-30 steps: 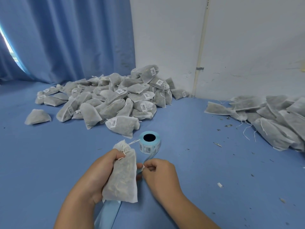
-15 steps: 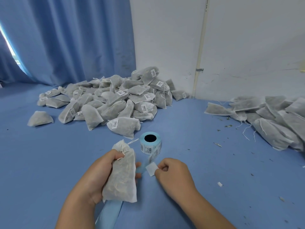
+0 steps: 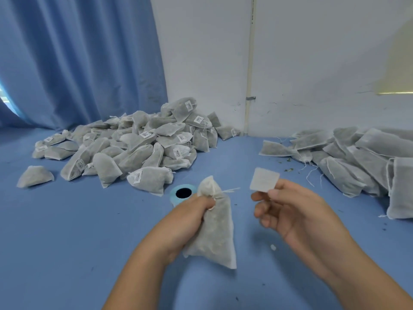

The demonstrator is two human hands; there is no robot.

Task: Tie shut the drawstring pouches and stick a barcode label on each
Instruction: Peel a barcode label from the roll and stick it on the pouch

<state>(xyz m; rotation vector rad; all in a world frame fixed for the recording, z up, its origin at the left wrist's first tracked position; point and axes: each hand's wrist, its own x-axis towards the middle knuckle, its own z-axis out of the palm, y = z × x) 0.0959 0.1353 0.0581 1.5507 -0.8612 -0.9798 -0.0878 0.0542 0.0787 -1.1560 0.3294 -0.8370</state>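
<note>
A drawstring pouch (image 3: 212, 227), grey-white and filled, hung above the blue desk (image 3: 67, 231) in the clenched grip of the person's left hand (image 3: 187, 220), which squeezed it just below its gathered, tied neck, a loose end of string sticking out to the right. The right hand (image 3: 297, 211) was raised beside it, apart from the pouch, pinching a small white label (image 3: 264, 179) by its lower edge between thumb and forefinger, its plain side facing the camera. Just behind the left hand stood a pale blue roll of labels (image 3: 183, 193), partly hidden by the knuckles. Farther back on the left, a heap of labelled pouches (image 3: 138, 151) lay against the blue curtain (image 3: 78, 63) and white wall (image 3: 312, 63). To the right lay a second pile of pouches (image 3: 357, 157), loose strings trailing onto the desk, no labels visible on them.
</note>
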